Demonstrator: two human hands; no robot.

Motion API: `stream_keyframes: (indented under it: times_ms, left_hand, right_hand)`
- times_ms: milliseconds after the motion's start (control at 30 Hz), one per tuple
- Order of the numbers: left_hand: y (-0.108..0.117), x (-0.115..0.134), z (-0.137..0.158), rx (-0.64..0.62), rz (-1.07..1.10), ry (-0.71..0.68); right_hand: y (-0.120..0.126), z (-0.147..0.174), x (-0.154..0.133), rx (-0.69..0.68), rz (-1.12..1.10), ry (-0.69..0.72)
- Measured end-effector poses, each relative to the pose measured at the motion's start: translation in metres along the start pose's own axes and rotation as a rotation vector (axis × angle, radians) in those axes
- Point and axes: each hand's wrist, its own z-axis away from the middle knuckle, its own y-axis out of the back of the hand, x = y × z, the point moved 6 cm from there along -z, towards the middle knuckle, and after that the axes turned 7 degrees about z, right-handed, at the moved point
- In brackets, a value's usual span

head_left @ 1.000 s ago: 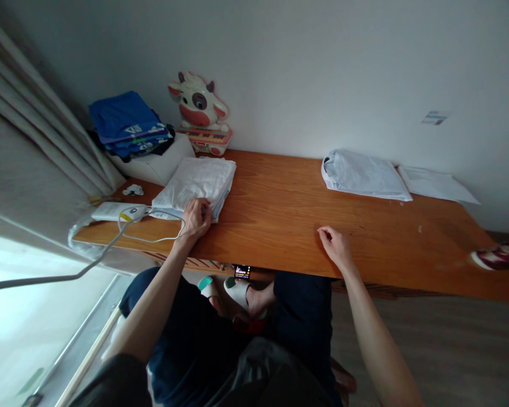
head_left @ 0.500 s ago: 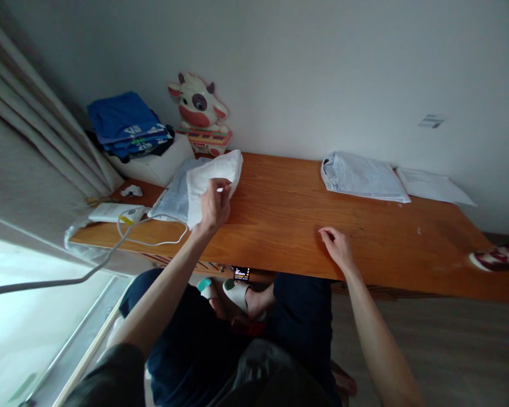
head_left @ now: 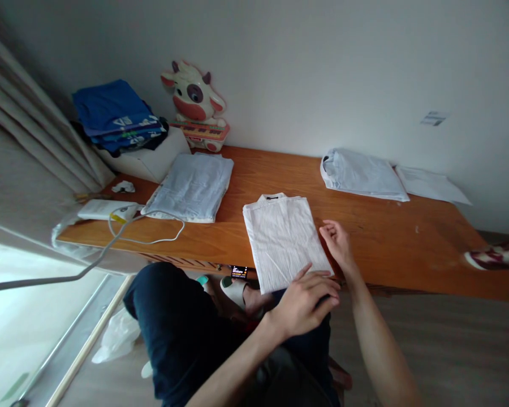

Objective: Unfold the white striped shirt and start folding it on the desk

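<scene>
A folded white shirt (head_left: 285, 240) lies flat on the table (head_left: 382, 249), collar toward the wall, its lower hem overhanging the near edge about midway along the table's length. The left hand (head_left: 305, 302) reaches across the body from the lower left, forearm angled up and to the right, palm down, fingers (head_left: 322, 282) spread loosely and resting on the shirt's near right corner at the table's near edge; they press flat and are not clenched around anything. The right hand (head_left: 338, 244) comes in from the lower right with the forearm rising steeply toward the table, wrist at the near edge, fingers (head_left: 328, 232) lightly curled and touching the shirt's right side; they grip nothing that can be seen.

Toward the left end of the table lies a folded pale blue garment (head_left: 193, 186), well apart from the shirt. A white cable (head_left: 152, 226) loops in front of it, running to a white device (head_left: 104, 210) near the left corner. Behind stand a white box (head_left: 152, 161) carrying a stack of blue clothes (head_left: 114, 116), and a cow-shaped toy (head_left: 194, 104) against the wall. Near the far edge toward the right lie another folded pale garment (head_left: 362, 175) and, just beside it, a sheet of paper (head_left: 432, 185).
</scene>
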Motion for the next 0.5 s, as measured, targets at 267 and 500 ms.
stream_keyframes:
  times_ms: [267,500]
  left_hand:
    - [0.019,-0.040,0.070,0.348,-0.080,0.279]
    - [-0.081,-0.089,0.115,0.050,0.285,0.450]
  right_hand:
    - [-0.016,0.000,-0.010,-0.138,0.288,0.152]
    - [-0.043,-0.048,-0.029,-0.084,0.357,0.172]
